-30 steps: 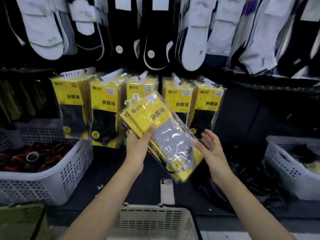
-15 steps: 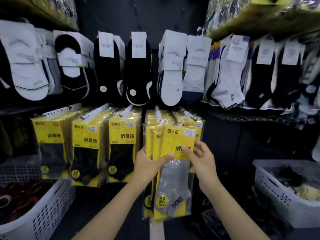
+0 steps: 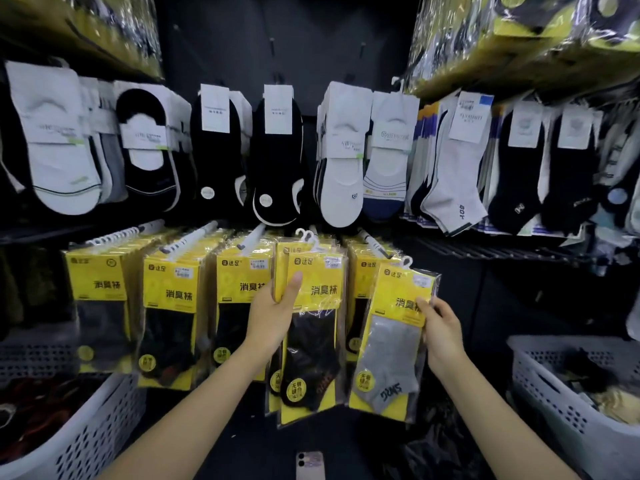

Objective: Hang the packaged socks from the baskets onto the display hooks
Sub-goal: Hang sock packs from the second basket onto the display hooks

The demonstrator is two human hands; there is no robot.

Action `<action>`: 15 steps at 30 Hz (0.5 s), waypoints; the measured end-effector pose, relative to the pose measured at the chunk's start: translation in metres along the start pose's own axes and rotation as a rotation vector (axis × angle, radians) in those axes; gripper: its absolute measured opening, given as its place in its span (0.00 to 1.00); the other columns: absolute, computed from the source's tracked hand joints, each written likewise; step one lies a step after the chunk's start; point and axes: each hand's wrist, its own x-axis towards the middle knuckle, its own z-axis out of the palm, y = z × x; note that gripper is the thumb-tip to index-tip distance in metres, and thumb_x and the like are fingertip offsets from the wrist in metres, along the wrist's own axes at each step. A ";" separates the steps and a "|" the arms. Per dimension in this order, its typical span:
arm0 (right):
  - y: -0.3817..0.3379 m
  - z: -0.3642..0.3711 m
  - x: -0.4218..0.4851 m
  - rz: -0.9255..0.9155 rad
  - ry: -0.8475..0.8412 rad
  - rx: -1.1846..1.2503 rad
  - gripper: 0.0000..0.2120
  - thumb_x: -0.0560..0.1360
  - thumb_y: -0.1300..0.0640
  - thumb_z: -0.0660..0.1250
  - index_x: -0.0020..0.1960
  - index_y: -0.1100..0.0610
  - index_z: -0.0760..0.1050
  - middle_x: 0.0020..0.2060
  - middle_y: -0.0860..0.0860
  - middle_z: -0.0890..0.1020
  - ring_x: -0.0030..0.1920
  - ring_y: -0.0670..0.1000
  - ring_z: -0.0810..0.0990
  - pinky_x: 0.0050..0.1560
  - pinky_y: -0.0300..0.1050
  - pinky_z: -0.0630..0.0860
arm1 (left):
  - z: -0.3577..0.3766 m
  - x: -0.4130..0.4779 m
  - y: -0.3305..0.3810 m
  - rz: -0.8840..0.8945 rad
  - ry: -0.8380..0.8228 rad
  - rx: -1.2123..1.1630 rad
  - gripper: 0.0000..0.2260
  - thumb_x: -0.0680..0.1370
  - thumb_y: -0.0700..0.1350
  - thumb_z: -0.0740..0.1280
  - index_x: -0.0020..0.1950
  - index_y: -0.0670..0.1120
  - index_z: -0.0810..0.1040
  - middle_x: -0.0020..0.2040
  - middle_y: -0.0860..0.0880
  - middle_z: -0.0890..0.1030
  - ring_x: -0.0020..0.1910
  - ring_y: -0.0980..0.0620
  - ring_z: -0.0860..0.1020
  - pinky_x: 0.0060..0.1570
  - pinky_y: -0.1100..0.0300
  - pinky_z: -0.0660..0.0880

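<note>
Sock-hung wall; yellow "消臭袜" packs, "达足" brand.

Fingers of the right hand lie partly hidden behind the grey-sock pack; the price sticker on that pack is too small to read; just left of the pack, the left hand shows only a thumb, its fingers behind the black-sock pack; below and left of the pack, a phone is cut by the bottom edge; far left of it, the left basket holds a dark red blur, perhaps socks; to its right, the right basket runs off frame.
</note>
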 end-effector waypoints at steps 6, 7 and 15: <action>-0.015 0.019 0.024 -0.129 -0.096 -0.188 0.02 0.77 0.60 0.66 0.46 0.55 0.76 0.45 0.56 0.83 0.46 0.53 0.80 0.52 0.49 0.76 | -0.001 0.002 -0.002 -0.001 0.003 0.003 0.17 0.75 0.61 0.62 0.39 0.47 0.75 0.21 0.58 0.69 0.24 0.62 0.69 0.31 0.77 0.68; -0.015 0.021 0.027 -0.126 -0.109 -0.202 0.01 0.77 0.60 0.66 0.47 0.56 0.76 0.46 0.57 0.83 0.45 0.52 0.80 0.51 0.49 0.77 | 0.000 0.001 -0.001 -0.010 0.002 -0.003 0.16 0.76 0.60 0.62 0.39 0.48 0.75 0.22 0.59 0.71 0.25 0.62 0.70 0.32 0.78 0.68; 0.001 0.026 0.054 0.027 0.008 -0.186 0.14 0.73 0.56 0.73 0.54 0.63 0.78 0.47 0.56 0.83 0.48 0.54 0.82 0.52 0.48 0.79 | 0.013 -0.005 0.004 -0.068 -0.043 -0.043 0.10 0.75 0.58 0.64 0.43 0.53 0.78 0.37 0.59 0.80 0.36 0.73 0.76 0.35 0.82 0.67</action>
